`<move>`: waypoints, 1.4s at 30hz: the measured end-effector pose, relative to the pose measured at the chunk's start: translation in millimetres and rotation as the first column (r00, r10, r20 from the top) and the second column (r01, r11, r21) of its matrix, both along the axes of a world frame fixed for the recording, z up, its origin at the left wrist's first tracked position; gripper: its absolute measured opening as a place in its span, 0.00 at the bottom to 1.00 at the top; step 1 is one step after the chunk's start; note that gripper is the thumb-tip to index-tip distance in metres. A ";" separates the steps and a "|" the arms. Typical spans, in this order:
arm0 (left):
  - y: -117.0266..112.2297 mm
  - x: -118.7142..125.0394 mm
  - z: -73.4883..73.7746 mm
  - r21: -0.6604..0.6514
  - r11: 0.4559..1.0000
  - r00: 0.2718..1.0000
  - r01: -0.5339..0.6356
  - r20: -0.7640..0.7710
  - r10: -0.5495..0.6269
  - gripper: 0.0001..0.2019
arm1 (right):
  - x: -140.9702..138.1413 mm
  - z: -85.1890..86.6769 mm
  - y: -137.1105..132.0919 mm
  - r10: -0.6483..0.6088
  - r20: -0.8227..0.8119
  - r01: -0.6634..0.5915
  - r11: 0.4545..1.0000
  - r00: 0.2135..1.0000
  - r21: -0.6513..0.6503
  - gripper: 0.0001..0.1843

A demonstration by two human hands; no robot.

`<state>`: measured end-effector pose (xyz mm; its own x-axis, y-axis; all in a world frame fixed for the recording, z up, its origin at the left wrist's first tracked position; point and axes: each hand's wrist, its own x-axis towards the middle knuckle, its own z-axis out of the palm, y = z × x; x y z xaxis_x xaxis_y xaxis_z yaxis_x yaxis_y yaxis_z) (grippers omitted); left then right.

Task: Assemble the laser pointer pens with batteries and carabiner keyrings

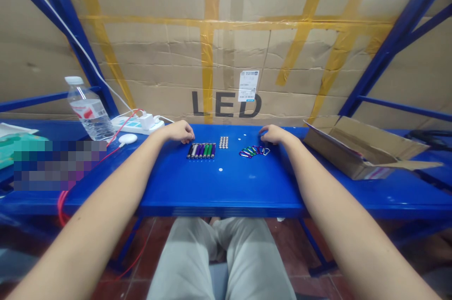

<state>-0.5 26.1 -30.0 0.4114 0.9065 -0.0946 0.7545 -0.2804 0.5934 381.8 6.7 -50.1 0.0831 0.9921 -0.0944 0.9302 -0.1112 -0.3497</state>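
My left hand (182,131) rests at the far left end of a row of small metal tubes (201,150), which look like mini flashlights in black, silver, purple and green. Its fingers are curled together, and whatever they may hold is hidden. On the right, my right hand (272,133) lies just behind a line of coloured carabiners (252,151), its fingers bent and apart with nothing visible in them. Between the hands stands a neat block of small round silver pieces (223,142), like button cells. A small white disc (221,169) lies nearer the front.
The blue table (226,191) backs onto a taped cardboard wall (158,69). At left are a water bottle (88,109), a power strip (132,124), a white puck (127,139) and a red cable (62,206). An open cardboard box (353,149) sits at right.
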 end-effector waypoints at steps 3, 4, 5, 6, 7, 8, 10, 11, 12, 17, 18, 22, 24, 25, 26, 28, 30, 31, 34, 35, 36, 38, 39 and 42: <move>2.1 -2.2 -2.7 0.041 0.997 0.998 -0.066 0.015 0.066 0.04 | 4.6 1.8 -1.4 0.074 -0.076 -0.074 0.997 0.994 0.005 0.24; 2.7 -2.7 -3.6 0.052 0.995 0.997 -0.080 0.016 0.079 0.04 | 6.3 1.7 -1.3 0.092 -0.095 -0.091 0.996 0.991 0.013 0.22; 3.3 -3.2 -4.3 0.058 0.994 0.996 -0.088 0.014 0.088 0.04 | 8.0 1.2 -0.9 0.104 -0.108 -0.103 0.995 0.989 0.020 0.20; 3.7 -3.5 -4.9 0.063 0.994 0.996 -0.092 0.010 0.092 0.04 | 9.7 0.4 0.0 0.112 -0.114 -0.109 0.994 0.987 0.027 0.18; 4.0 -3.6 -5.2 0.065 0.993 0.996 -0.094 0.006 0.094 0.04 | 11.4 -0.7 1.1 0.113 -0.114 -0.110 0.993 0.987 0.032 0.17; 4.1 -3.6 -5.4 0.068 0.993 0.995 -0.095 0.001 0.095 0.04 | 13.3 -1.8 2.4 0.108 -0.112 -0.104 0.994 0.988 0.037 0.16; 4.2 -3.4 -5.1 0.074 0.993 0.995 -0.095 -0.008 0.096 0.04 | 17.9 -3.4 4.7 0.082 -0.107 -0.078 0.996 0.991 0.041 0.14; 4.0 -3.1 -4.9 0.076 0.992 0.995 -0.096 -0.010 0.097 0.04 | 20.7 -3.3 5.2 0.063 -0.104 -0.059 0.998 0.993 0.035 0.13; 3.9 -2.8 -4.6 0.078 0.992 0.995 -0.096 -0.012 0.097 0.04 | 23.8 -2.4 4.9 0.042 -0.100 -0.040 0.999 0.994 0.021 0.12; 2.7 -1.6 -4.1 0.086 0.992 0.995 -0.096 -0.021 0.099 0.04 | 38.6 12.8 -7.8 -0.019 -0.076 0.007 0.987 0.997 -0.159 0.10; 2.6 -1.5 -4.2 0.087 0.992 0.995 -0.094 -0.021 0.096 0.04 | 40.0 16.5 -11.6 -0.018 -0.070 0.003 0.978 0.997 -0.209 0.12; 3.6 -2.1 -4.6 0.082 0.993 0.996 -0.083 -0.023 0.086 0.05 | 38.5 26.0 -22.5 0.000 -0.060 -0.021 0.939 0.998 -0.342 0.22; 4.4 -2.7 -4.6 0.078 0.994 0.996 -0.081 -0.027 0.083 0.05 | 35.0 27.0 -24.3 0.013 -0.048 -0.030 0.931 0.999 -0.363 0.22; 4.7 -2.9 -4.7 0.078 0.994 0.996 -0.079 -0.030 0.081 0.05 | 33.2 27.0 -24.6 0.024 -0.044 -0.039 0.926 0.999 -0.374 0.20; 4.9 -3.1 -4.6 0.080 0.994 0.996 -0.077 -0.033 0.080 0.05 | 31.5 26.9 -24.6 0.036 -0.043 -0.050 0.921 0.998 -0.387 0.18; 4.8 -3.1 -4.5 0.085 0.993 0.996 -0.076 -0.039 0.080 0.05 | 28.9 26.9 -24.6 0.054 -0.049 -0.069 0.909 0.997 -0.411 0.14; 4.1 -2.8 -4.2 0.088 0.993 0.996 -0.076 -0.044 0.080 0.06 | 27.2 27.6 -24.9 0.062 -0.051 -0.078 0.902 0.997 -0.425 0.13; 3.7 -2.6 -3.9 0.089 0.993 0.996 -0.077 -0.046 0.081 0.06 | 26.7 28.2 -25.3 0.066 -0.051 -0.081 0.900 0.997 -0.429 0.13; 2.4 -2.0 -2.9 0.087 0.993 0.995 -0.075 -0.061 0.081 0.06 | 25.0 30.3 -27.1 0.074 -0.046 -0.087 0.891 0.996 -0.446 0.12; 2.2 -2.0 -2.5 0.086 0.994 0.994 -0.074 -0.070 0.080 0.06 | 24.3 30.8 -27.8 0.073 -0.044 -0.085 0.889 0.996 -0.450 0.12; 2.2 -2.0 -2.3 0.084 0.994 0.994 -0.072 -0.078 0.078 0.06 | 23.6 31.3 -28.6 0.072 -0.041 -0.083 0.887 0.997 -0.453 0.12; 2.6 -2.2 -2.2 0.083 0.994 0.993 -0.070 -0.090 0.077 0.07 | 22.0 31.9 -30.2 0.069 -0.036 -0.078 0.887 0.997 -0.456 0.11; 2.9 -2.3 -2.3 0.081 0.994 0.993 -0.072 -0.090 0.079 0.07 | 21.0 32.2 -31.0 0.068 -0.035 -0.076 0.887 0.997 -0.456 0.11; 3.9 -2.6 -3.2 0.070 0.994 0.993 -0.080 -0.084 0.086 0.07 | 17.7 33.0 -33.6 0.064 -0.025 -0.069 0.887 0.998 -0.457 0.12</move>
